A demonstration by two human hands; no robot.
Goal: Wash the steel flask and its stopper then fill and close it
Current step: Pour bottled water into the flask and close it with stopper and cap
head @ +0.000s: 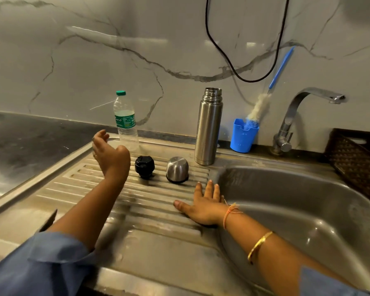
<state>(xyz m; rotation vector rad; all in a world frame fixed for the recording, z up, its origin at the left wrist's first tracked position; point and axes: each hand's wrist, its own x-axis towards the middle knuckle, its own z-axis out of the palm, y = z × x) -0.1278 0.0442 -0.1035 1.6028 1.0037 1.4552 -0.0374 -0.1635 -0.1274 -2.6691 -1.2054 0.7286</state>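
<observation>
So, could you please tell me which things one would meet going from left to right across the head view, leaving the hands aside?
Plastic water bottle → black stopper → steel cap → steel flask → blue cup → tap → dark woven basket.

Marble-veined wall (73,60), dark counter (30,135), perhaps stone

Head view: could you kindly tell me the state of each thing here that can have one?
Steel flask: upright, mouth open.
Black stopper: off the flask, on the drainboard.
Steel cap: off, mouth down on the drainboard.
Water bottle: upright, green cap on.
Tap: no water running.
Bottle brush: standing in the blue cup.
Left hand: raised, holding nothing.
Right hand: flat on the drainboard, fingers straight.
</observation>
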